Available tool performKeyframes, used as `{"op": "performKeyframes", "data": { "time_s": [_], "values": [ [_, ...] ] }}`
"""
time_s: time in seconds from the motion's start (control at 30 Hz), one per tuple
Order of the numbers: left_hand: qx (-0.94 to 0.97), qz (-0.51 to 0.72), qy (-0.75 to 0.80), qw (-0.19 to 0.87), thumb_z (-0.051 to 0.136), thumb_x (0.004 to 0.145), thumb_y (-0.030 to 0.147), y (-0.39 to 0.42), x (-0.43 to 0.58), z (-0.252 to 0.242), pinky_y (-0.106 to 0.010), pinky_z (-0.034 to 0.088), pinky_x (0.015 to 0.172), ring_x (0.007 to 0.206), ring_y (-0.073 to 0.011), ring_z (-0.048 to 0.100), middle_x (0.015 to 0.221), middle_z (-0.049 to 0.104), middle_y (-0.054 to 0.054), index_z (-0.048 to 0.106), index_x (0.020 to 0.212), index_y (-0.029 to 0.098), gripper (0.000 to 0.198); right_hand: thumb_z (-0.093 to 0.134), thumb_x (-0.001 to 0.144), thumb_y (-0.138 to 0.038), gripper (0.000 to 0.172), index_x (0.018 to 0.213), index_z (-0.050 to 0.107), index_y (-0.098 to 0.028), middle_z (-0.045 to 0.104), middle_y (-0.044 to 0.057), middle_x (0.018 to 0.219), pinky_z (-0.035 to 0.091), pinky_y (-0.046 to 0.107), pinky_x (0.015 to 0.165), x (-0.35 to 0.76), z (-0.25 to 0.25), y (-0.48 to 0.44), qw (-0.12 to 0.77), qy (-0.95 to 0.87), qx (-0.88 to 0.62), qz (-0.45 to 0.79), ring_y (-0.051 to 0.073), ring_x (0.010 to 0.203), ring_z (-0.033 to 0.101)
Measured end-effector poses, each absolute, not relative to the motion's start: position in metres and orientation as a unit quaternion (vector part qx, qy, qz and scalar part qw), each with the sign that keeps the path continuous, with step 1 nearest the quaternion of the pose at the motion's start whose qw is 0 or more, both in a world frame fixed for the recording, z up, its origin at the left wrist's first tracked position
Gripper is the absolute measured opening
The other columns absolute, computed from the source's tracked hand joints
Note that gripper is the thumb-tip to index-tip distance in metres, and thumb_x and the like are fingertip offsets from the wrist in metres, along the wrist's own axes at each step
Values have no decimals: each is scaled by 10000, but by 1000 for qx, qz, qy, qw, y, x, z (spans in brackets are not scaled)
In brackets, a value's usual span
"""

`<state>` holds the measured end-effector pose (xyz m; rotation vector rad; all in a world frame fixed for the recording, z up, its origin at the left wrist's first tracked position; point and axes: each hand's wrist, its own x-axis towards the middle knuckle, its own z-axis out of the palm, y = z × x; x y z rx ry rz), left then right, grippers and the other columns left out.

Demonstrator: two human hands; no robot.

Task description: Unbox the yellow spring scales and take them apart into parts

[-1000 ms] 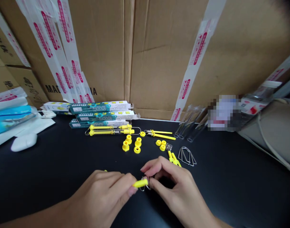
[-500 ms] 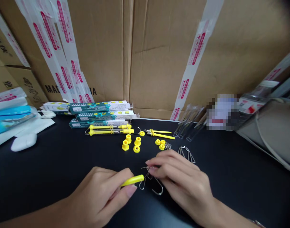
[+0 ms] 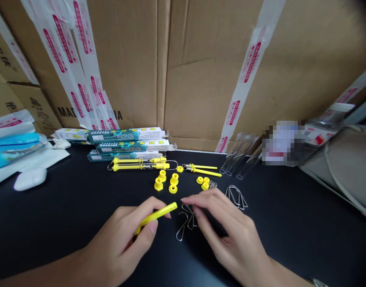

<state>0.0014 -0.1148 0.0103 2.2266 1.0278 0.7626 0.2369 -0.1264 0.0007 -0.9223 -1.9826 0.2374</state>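
Observation:
A yellow plastic rod [image 3: 159,214] is pinched in my left hand [image 3: 123,235], its holed end pointing up and to the right. My right hand [image 3: 230,235] has its thumb and forefinger apart over a small group of metal wire hooks [image 3: 182,227] on the black table; the fingers partly hide some hooks, and nothing is plainly held. Beyond the hands lie yellow caps [image 3: 174,179], small yellow rings [image 3: 205,186], little springs [image 3: 213,184] and two yellow rods with metal ends [image 3: 203,171]. Bent wire loops [image 3: 236,197] rest beside my right hand.
Two assembled yellow spring scales [image 3: 137,164] lie before stacked green-and-white boxes [image 3: 125,146]. Clear tubes [image 3: 242,155], a bottle [image 3: 323,125] and a grey bag [image 3: 344,167] are at the right. A white case [image 3: 30,178] sits left. Cardboard [image 3: 200,79] stands behind.
My left hand has drawn back slightly left, and the yellow rod now tilts more steeply. My right thumb and forefinger have spread, and the wire hooks lie differently beneath them.

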Motion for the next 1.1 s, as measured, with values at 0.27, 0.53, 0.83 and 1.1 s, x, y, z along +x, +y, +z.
{"op": "performKeyframes", "data": {
  "time_s": [0.27,0.53,0.83,1.1],
  "values": [
    [609,423,350,572,395,1044,517,-105,10,2,-261,516,720,802,-161,671,875,757,-33,456,1005,239,287,655,920,-152,178,1092,662,-196,729,37,931,568,256,741,229,5,-137,434,-809,-341,200,158,829,662],
    [563,469,278,621,595,982,445,-105,12,5,-264,585,743,820,-156,719,986,760,-19,513,1055,250,225,811,812,-393,361,1090,696,-195,755,57,1000,583,308,805,226,2,-138,408,-834,-326,175,198,880,642],
    [557,491,258,618,741,880,431,-100,14,5,-248,578,793,873,-142,734,914,745,23,446,947,238,359,606,919,-104,110,934,629,-211,719,38,932,552,304,831,225,4,-140,415,-820,-332,212,179,879,636],
    [528,465,247,666,893,731,316,-96,12,-7,-222,561,725,822,-132,721,940,765,8,334,880,249,583,403,1043,-215,133,1036,534,-242,636,-30,808,468,179,590,226,-7,-143,398,-762,-407,308,87,623,585]
  ]
}}
